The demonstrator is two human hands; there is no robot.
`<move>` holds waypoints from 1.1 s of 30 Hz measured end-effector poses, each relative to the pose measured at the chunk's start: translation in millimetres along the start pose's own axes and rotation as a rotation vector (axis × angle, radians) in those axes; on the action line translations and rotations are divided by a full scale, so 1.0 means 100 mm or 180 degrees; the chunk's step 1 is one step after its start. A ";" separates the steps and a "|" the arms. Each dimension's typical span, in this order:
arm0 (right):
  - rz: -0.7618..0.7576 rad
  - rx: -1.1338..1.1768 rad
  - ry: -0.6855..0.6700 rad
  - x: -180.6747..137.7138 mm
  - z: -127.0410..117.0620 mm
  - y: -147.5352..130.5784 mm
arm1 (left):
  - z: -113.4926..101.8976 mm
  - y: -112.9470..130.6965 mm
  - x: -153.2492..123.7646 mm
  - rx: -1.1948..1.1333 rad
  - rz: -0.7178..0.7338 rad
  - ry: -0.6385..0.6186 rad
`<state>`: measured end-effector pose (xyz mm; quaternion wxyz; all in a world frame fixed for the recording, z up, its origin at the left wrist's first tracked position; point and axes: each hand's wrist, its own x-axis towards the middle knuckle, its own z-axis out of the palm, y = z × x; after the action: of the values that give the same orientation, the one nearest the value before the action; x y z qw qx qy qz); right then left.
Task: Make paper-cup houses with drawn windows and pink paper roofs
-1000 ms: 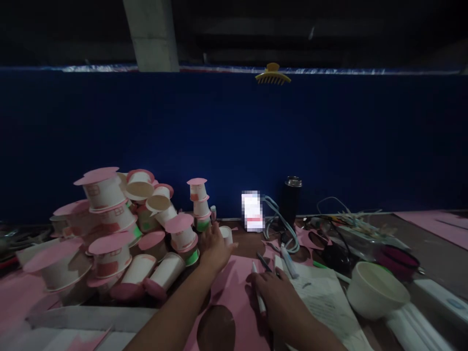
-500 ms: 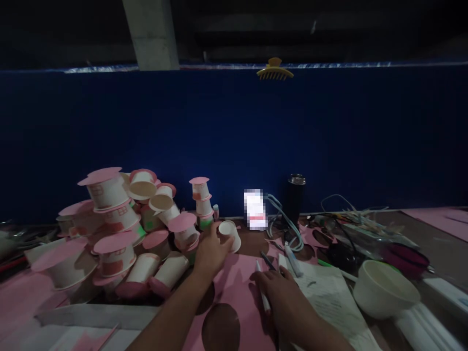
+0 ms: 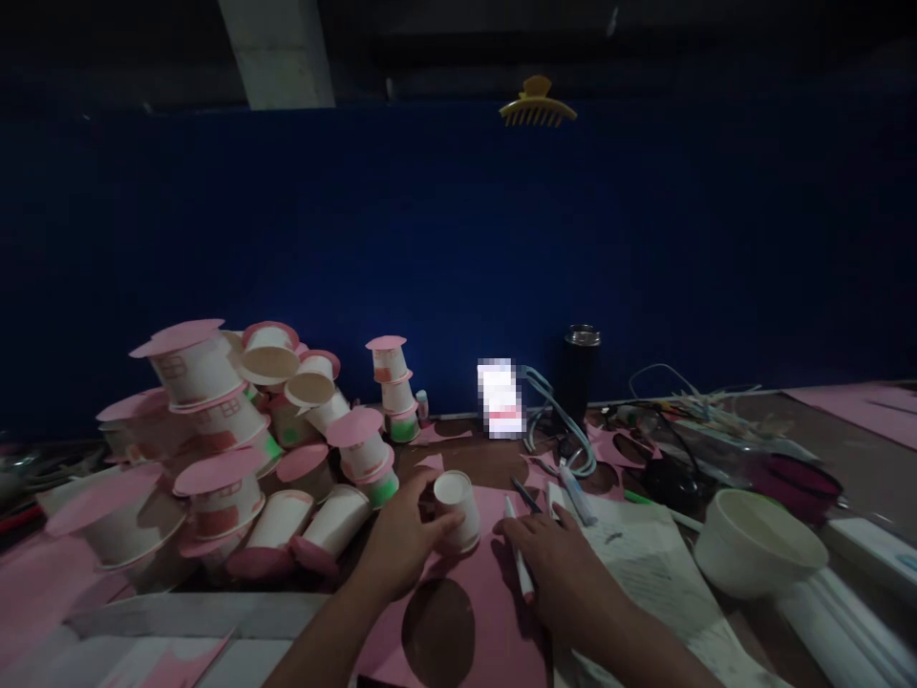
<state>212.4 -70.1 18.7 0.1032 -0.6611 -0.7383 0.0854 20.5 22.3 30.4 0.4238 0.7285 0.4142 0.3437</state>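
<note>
My left hand (image 3: pixel 405 530) has its thumb and fingers around a small white paper cup (image 3: pixel 457 514). The cup stands bottom-up, on or just above a pink paper sheet (image 3: pixel 494 626) with round holes cut out. To the right, my right hand (image 3: pixel 555 554) is closed over a white marker (image 3: pixel 522 566) with a reddish end, its fingertips crossing the barrel. A dark pen (image 3: pixel 525 494) lies just beyond those fingers. A glue tube (image 3: pixel 577 495) rests on a printed paper (image 3: pixel 637 564) beside this hand.
Left, paper cups with pink discs (image 3: pixel 215 411) stand piled; a small cup tower (image 3: pixel 391 392) is behind. A lit phone (image 3: pixel 501 401), cable (image 3: pixel 584 449) and black flask (image 3: pixel 579 382) line the back. A white bowl (image 3: pixel 756 549) and purple pouch (image 3: pixel 795 492) sit right.
My left hand has brought the paper cup nearer, from the back of the table over the pink sheet. My right hand stays with the marker. The view has tilted down slightly.
</note>
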 end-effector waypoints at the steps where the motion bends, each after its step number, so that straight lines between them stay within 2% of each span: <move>1: -0.0005 -0.0008 -0.0004 0.00 0.00 0.00 | 0.00 0.00 0.00 0.0008 -0.0006 -0.0022; 13: -0.0039 -0.0062 0.0033 -0.01 0.02 0.01 | -0.02 0.07 -0.06 0.0176 -0.0027 -0.0230; 33: -0.0048 0.0006 -0.0026 -0.01 -0.01 0.01 | -0.06 0.10 -0.10 0.0577 0.0104 -0.0281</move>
<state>213.2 -70.7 19.4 0.1014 -0.6550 -0.7436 0.0880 14.7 12.4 40.1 0.3684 0.7849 0.4126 0.2792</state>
